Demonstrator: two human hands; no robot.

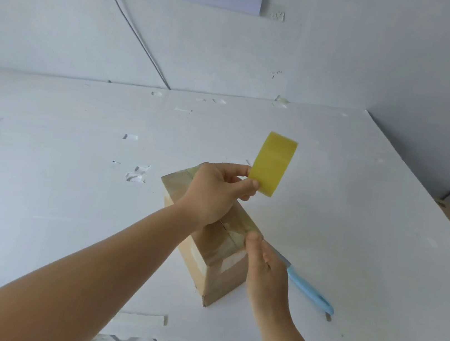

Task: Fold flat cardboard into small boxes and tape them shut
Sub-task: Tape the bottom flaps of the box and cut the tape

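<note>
Your left hand pinches the yellow tape roll above the cardboard box on the white desk. Your right hand, fingers straight, presses the tape strip onto the box's near edge; a blue-handled knife lies just behind it.

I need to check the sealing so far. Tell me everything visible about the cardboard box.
The cardboard box is brown, oblong and closed, lying on the white table. Clear tape runs along its top seam and down the near end. The left hand, holding the yellow tape roll, is above its top; the right hand presses the tape at its edge.
</note>
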